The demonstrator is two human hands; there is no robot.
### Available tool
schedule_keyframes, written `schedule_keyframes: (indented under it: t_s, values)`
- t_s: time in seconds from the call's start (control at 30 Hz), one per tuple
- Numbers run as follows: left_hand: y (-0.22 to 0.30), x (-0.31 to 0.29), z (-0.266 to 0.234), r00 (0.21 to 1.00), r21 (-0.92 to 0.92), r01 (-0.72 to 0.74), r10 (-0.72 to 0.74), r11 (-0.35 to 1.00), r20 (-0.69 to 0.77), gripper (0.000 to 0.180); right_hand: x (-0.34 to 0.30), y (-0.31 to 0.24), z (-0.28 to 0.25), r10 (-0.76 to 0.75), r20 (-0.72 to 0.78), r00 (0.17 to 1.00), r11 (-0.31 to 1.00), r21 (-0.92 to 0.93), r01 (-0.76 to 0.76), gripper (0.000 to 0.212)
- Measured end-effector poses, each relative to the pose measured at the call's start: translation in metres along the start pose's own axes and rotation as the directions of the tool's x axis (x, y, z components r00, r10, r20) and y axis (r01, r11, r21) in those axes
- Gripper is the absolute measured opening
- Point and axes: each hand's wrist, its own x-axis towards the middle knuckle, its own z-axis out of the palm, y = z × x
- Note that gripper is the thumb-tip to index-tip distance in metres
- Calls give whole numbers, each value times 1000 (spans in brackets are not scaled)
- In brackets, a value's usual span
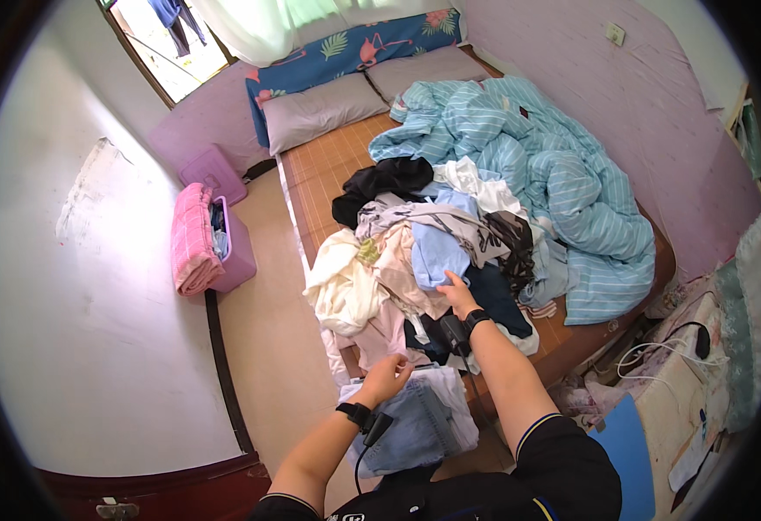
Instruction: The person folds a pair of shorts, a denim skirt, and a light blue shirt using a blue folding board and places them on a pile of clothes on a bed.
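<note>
A mixed heap of clothes covers the near part of the bed. My right hand reaches into it, its fingers closed on the lower edge of a light blue garment. Around that piece lie a grey patterned garment, a cream garment and dark navy cloth. My left hand is held with curled fingers beside folded blue jeans, which lie on white cloth close to my body. Whether those fingers pinch anything is too small to tell. Both wrists wear black straps with small devices.
A striped blue quilt is bunched along the bed's right side, with grey pillows at the head. On the left floor stands a pink bin with a pink towel over its side. A cluttered table flanks me at right.
</note>
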Motion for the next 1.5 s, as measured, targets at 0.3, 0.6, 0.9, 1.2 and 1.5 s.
schedule_keyframes:
  t_s: [0.3, 0.6, 0.9, 1.2, 1.5]
  values:
    - [-6, 17, -14, 984, -217, 94, -124, 972, -131, 25, -49, -88, -17, -155, 95, 983, 967, 216, 132, 27]
    - [68, 72, 0, 994, -412, -53, 9, 910, -110, 50, -159, -254, -92, -482, -34, 875, 836, 282, 471, 23]
    - [177, 59, 61, 886, -117, -414, 370, 903, -281, 103, -346, -332, -128, -654, -98, 750, 715, 244, 655, 28]
    - [251, 63, 149, 875, -437, -345, 454, 830, 171, 17, -516, -313, -206, -662, -464, 589, 641, 57, 766, 25]
    - [358, -24, 222, 751, -722, 3, 475, 692, 458, 12, -731, -235, -267, -574, -810, 121, 578, -296, 760, 20]
